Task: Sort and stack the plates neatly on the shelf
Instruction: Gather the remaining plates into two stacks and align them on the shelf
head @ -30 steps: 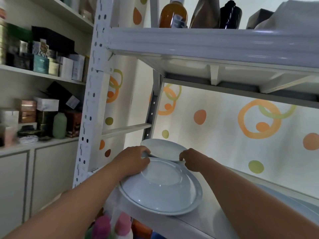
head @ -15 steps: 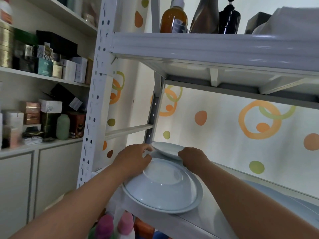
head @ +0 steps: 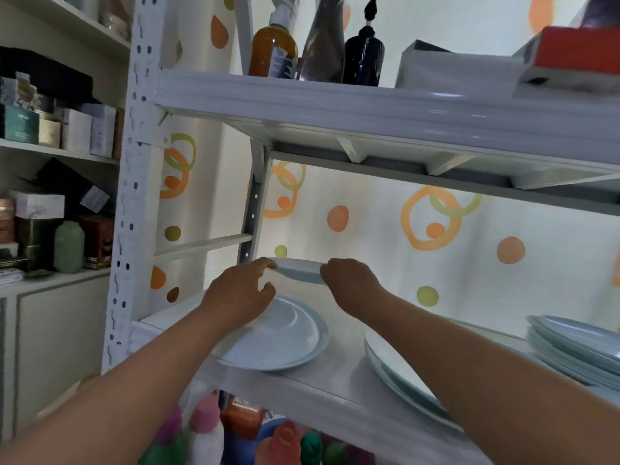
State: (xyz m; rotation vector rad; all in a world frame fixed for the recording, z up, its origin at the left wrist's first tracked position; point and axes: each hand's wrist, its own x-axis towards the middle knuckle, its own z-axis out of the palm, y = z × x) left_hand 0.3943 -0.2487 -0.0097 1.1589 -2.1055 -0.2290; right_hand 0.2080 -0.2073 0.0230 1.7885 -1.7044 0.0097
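At frame centre, the left hand [head: 240,293] and right hand [head: 349,280] pinch a small pale-blue ceramic plate [head: 300,270] with fingers clamped on its rim, above a larger upturned pale-blue plate [head: 285,337] on the white metal shelf [head: 335,374].

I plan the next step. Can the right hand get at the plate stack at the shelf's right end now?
Probably yes, once freed: the right hand pinches the small plate with the left hand. Between it and the stack only a flat plate lies low on the shelf.
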